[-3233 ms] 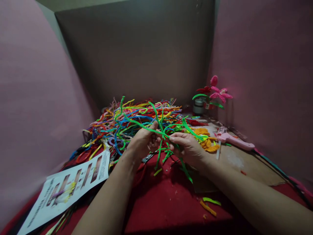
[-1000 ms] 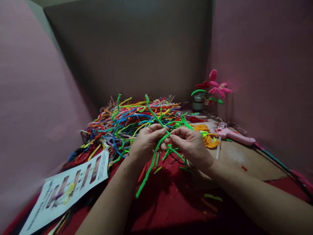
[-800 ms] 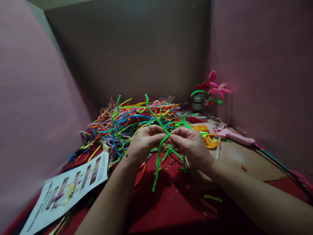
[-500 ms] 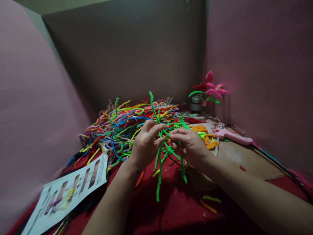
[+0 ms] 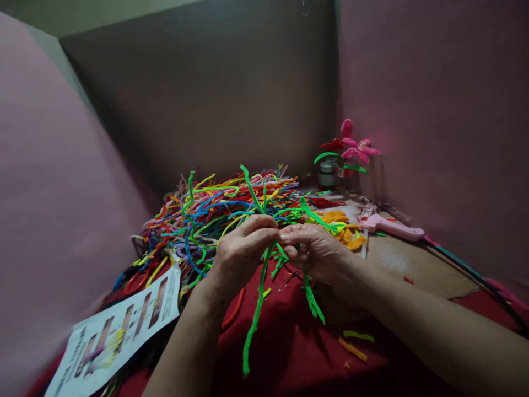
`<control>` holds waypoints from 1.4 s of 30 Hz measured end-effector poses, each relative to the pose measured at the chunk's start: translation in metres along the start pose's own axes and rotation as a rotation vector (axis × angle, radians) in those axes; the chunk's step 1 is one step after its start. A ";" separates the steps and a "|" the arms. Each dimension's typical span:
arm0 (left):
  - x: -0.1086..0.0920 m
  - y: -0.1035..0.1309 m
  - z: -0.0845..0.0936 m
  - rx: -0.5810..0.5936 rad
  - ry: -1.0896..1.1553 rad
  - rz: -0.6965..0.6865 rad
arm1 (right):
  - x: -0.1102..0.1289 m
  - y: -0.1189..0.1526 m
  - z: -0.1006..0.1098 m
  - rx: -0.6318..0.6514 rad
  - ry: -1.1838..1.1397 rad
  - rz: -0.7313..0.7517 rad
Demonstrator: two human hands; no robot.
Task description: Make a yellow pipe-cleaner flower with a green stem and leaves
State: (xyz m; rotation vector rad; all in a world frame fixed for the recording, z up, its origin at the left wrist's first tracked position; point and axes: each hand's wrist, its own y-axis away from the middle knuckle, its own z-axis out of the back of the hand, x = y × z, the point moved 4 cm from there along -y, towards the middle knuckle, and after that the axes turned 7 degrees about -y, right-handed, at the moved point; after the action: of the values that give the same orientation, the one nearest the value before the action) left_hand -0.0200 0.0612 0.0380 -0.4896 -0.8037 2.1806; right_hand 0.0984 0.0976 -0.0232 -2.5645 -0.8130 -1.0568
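While both our left hand and right hand pinched the green pipe cleaners, their joint was gripped between our fingers, long ends dangling loose.

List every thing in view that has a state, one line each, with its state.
left hand: pinching the green pipe cleaners
right hand: pinching the same bundle
green pipe cleaners: held up, ends hanging loose
pipe cleaner pile: tangled, heaped
glue gun: lying flat, untouched
pink flower: standing in a jar
instruction sheet: lying flat
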 end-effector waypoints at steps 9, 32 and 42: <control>-0.005 -0.003 0.004 0.024 0.061 0.087 | 0.004 0.003 -0.007 0.006 0.077 0.024; -0.007 -0.036 0.007 0.302 0.562 0.694 | 0.023 0.032 -0.030 -0.188 1.301 0.931; -0.010 -0.034 0.030 0.614 0.133 0.526 | 0.027 0.019 -0.024 -0.088 0.432 0.409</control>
State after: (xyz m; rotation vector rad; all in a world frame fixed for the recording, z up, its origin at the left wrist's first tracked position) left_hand -0.0125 0.0602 0.0836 -0.5559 0.1094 2.6736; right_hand 0.1122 0.0827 0.0126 -2.2897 -0.1295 -1.4442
